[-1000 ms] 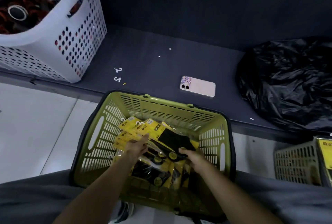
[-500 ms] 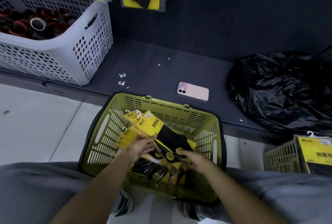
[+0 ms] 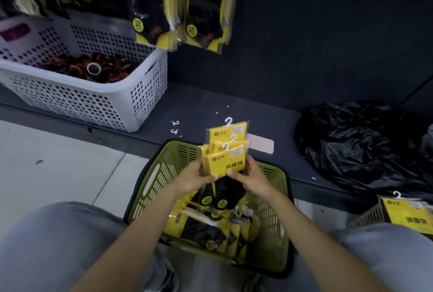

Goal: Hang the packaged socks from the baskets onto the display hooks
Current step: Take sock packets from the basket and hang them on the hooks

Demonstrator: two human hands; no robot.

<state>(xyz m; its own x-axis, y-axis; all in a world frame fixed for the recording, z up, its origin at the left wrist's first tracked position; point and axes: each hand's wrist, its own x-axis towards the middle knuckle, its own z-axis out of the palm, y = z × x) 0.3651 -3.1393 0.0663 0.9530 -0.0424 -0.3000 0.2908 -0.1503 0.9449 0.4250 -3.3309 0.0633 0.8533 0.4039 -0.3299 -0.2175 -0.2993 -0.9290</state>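
A white basket (image 3: 82,95) sits left on the shelf (image 3: 206,102); sock packs (image 3: 180,6) already hang above its right end. In the centre, the left hand (image 3: 194,178) and right hand (image 3: 254,180) hold a bunch of packs (image 3: 226,153), fingers curled around it, over the green basket (image 3: 150,181), which holds many more. On the right, another basket (image 3: 367,218) awaits.

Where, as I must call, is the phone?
Head view, centre-right: the phone lies on the dark shelf just behind the green basket, partly hidden by the held sock packs.

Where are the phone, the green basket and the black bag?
phone (image 3: 262,146), head view, its pink back.
green basket (image 3: 187,149), head view, its back wall.
black bag (image 3: 365,146), head view, its crinkled middle.
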